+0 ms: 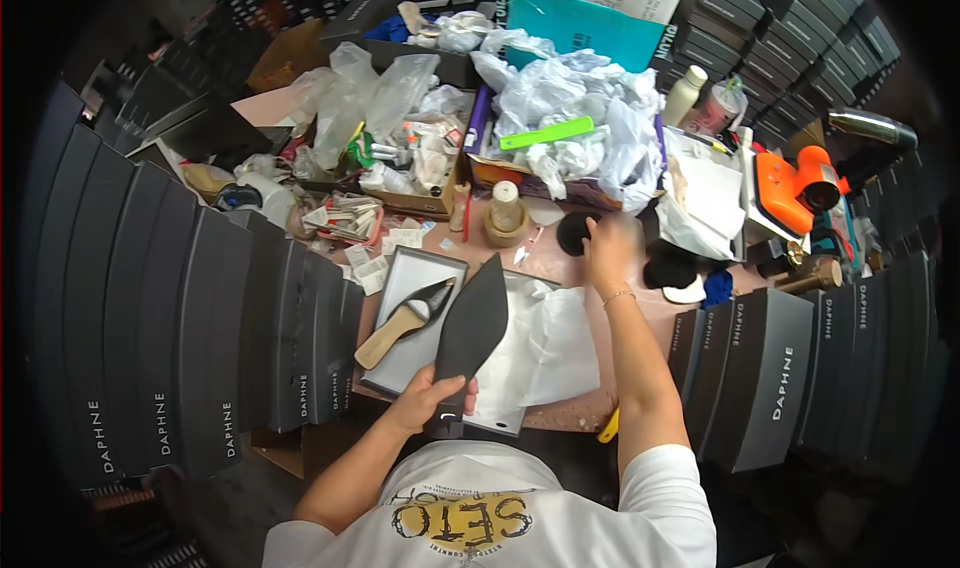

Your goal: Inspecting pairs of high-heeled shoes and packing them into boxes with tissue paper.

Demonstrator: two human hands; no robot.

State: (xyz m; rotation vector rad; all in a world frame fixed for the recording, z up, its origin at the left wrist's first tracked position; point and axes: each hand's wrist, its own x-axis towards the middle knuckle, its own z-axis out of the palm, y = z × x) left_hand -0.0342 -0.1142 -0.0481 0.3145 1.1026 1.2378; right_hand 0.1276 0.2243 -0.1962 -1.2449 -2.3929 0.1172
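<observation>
My left hand [428, 404] is closed round the heel end of a black pointed shoe [474, 318], its dark sole turned up and its toe pointing away from me. Beside it, a second pointed shoe [408, 320] with a black toe and pale insole lies in an open grey shoebox [384, 376]. White tissue paper [555, 343] spreads to the right of the held shoe. Farther off, my right hand [610, 253] reaches over the table next to a round black pad [574, 234]. Motion smears its fingers, so their grip does not show.
Stacked dark shoeboxes wall in the left [150, 308] and right [760, 378]. At the back stand a carton of crumpled white paper [570, 98] with a green strip [546, 133], a small jar [505, 206], a bottle [685, 96] and an orange tool [783, 190].
</observation>
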